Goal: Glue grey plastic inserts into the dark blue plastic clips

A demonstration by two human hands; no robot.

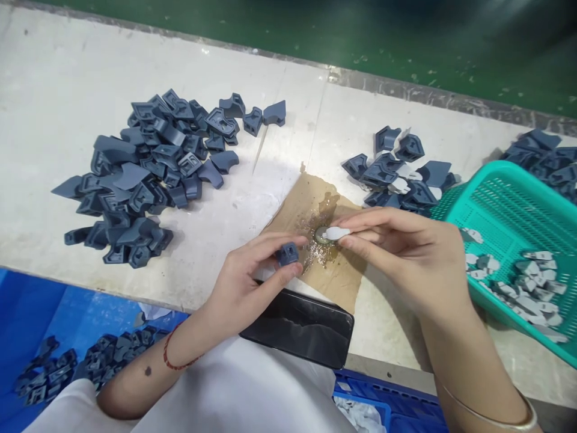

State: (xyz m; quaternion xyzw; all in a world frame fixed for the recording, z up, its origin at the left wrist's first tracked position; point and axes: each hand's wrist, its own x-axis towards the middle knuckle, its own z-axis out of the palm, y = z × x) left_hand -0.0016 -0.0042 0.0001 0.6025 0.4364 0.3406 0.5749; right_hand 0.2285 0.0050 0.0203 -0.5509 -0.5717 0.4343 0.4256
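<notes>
My left hand (256, 270) is closed around a small dark blue-grey plastic part (287, 254), with an open recess facing up. Between the thumb and fingers of my right hand (401, 252) is a small white plastic piece (337, 233). The white piece's tip is over a small round dish or cap (322, 235), which sits on a brown paper sheet (340, 282). Wet, glistening spots surround the dish on the paper. Whether the tip touches the dish, I cannot tell.
A large heap of blue-grey parts (157, 150) lies left; a smaller pile (396, 168) mixed with white pieces lies right. The green basket (496, 186) holds white pieces. A black phone (302, 331) lies near the table's front edge. Below left, a blue bin (81, 307) holds more parts.
</notes>
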